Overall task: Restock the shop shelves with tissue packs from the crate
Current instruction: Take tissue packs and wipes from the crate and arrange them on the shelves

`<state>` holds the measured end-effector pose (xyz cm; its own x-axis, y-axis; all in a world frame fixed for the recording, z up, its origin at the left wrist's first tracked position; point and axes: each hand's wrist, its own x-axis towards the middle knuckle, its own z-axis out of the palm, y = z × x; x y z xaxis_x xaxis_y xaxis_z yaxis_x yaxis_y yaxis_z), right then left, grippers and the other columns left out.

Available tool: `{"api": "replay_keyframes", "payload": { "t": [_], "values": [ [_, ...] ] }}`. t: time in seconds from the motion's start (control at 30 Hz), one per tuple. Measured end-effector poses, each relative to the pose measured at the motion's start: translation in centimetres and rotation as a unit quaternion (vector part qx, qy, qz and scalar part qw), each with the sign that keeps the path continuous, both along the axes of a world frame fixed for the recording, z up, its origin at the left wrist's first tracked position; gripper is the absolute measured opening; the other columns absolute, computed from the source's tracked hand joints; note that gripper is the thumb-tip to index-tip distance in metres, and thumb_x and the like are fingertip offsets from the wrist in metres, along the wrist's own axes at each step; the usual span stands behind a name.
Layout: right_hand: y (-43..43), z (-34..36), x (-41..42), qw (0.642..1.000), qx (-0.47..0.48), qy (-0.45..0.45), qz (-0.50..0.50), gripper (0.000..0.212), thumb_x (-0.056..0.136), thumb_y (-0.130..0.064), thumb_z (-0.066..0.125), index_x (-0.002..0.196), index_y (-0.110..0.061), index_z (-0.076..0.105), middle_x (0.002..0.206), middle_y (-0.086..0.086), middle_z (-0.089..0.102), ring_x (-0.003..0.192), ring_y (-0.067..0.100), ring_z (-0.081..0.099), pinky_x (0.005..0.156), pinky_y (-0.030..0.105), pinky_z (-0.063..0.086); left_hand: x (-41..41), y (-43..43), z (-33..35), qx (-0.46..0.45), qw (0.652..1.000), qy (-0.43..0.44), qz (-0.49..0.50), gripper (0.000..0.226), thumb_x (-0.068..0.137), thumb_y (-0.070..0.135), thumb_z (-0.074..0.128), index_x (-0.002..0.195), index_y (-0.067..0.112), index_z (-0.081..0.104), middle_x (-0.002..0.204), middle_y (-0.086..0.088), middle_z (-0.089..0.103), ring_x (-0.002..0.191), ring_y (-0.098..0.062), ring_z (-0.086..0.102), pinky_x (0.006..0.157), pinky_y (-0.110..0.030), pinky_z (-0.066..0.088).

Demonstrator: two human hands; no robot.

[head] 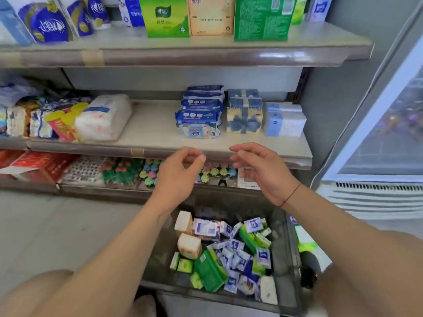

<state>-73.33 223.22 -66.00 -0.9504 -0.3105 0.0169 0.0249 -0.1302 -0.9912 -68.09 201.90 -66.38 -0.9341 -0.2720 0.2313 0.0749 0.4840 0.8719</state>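
While left hand (180,172) and right hand (261,170) hover empty at the edge of the middle shelf (155,126), fingers (240,153) loosely curled, tissue packs (235,255) lie heaped in the crate (229,200) below. A pick-up looks due: reach down, grip a pack, set it on the shelf's bare stretch.

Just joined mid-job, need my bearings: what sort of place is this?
Most likely a small shop: tiered shelves lined with packaged tissue goods, a glass-door cooler at the right, and a crate of loose tissue packs on the floor.
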Motion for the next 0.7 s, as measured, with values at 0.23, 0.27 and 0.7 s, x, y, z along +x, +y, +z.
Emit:
{"api": "replay_keyframes", "payload": {
  "t": [0.23, 0.27, 0.7],
  "values": [
    [1.1, -7.3, 2.3, 0.980, 0.191, -0.047, 0.026, 0.016, 0.099, -0.015, 0.062, 0.106, -0.018, 0.076, 0.095, 0.001, 0.076, 0.086, 0.014, 0.068, 0.070, 0.029, 0.057, 3.1, 0.2, -8.2, -0.058, 0.989, -0.133, 0.000, 0.010, 0.096, 0.040, 0.064, 0.096, 0.032, 0.069, 0.090, 0.015, 0.068, 0.086, 0.001, 0.062, 0.077, -0.027, 0.048],
    [1.4, -8.1, 2.6, 0.974, 0.217, -0.048, 0.039, 0.016, 0.099, -0.015, 0.062, 0.106, -0.019, 0.076, 0.095, 0.001, 0.077, 0.087, 0.014, 0.069, 0.072, 0.029, 0.058, 3.4, 0.1, -8.8, -0.079, 0.986, -0.145, -0.006, 0.012, 0.096, 0.039, 0.064, 0.097, 0.029, 0.070, 0.090, 0.015, 0.068, 0.085, 0.003, 0.060, 0.077, -0.025, 0.045],
    [2.2, -15.3, 2.5, 0.903, 0.399, -0.085, 0.138, 0.015, 0.096, -0.019, 0.063, 0.106, -0.024, 0.073, 0.097, -0.002, 0.074, 0.090, 0.016, 0.071, 0.072, 0.028, 0.058, 1.7, -0.8, -17.2, -0.172, 0.935, -0.308, -0.046, 0.018, 0.095, 0.036, 0.066, 0.099, 0.020, 0.073, 0.096, 0.005, 0.071, 0.092, -0.015, 0.061, 0.078, -0.025, 0.042]
  ]
}}
